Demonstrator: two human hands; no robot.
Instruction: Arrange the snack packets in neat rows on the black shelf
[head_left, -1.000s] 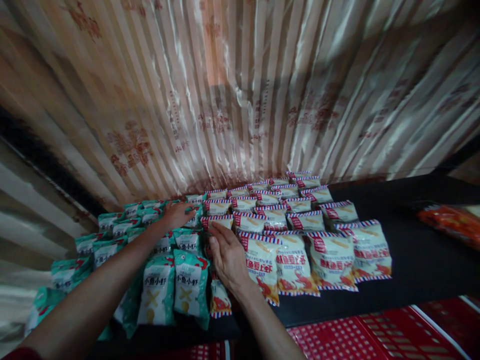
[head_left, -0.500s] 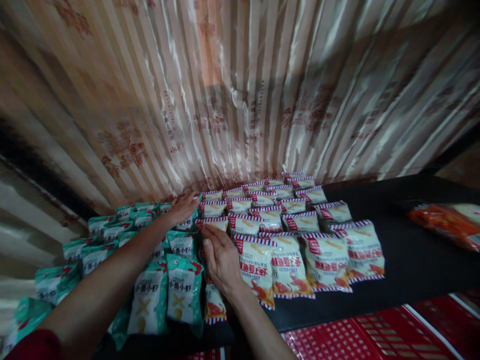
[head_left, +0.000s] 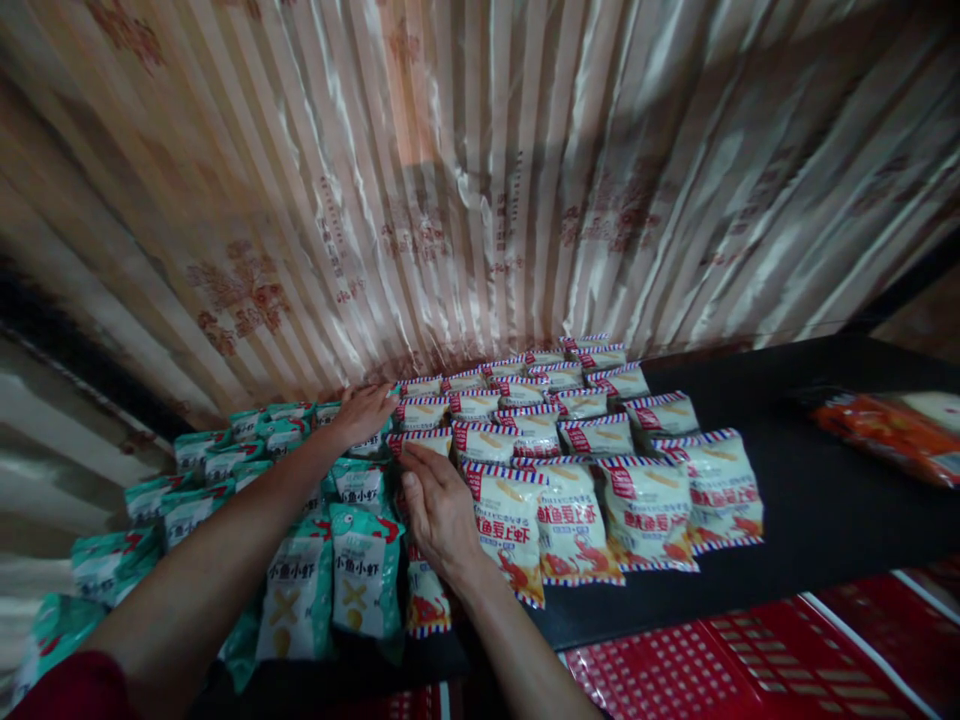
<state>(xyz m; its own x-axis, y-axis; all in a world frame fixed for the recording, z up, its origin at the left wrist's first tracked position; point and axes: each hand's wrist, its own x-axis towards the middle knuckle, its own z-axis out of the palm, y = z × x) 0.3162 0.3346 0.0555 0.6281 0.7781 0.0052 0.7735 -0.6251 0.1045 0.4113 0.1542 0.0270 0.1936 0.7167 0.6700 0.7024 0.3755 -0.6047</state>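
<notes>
My left hand [head_left: 369, 408] lies over a teal bag [head_left: 366, 446] at centre-left of the frame; I can't tell whether it grips. My right hand [head_left: 442, 515], flat and open, rests by the white bags [head_left: 649, 515] at centre, perhaps steadying them. They stand in rows, likely so their fronts show. Up front, 4 sit right of my right hand and 1 peeks out left; beside it, 2 teal fronts show clearly, but my forearm [head_left: 214, 560] hides others, so no total.

Teal snack bags [head_left: 367, 575] stand in rows left of upright cream bags [head_left: 649, 515] with striped edges.
</notes>
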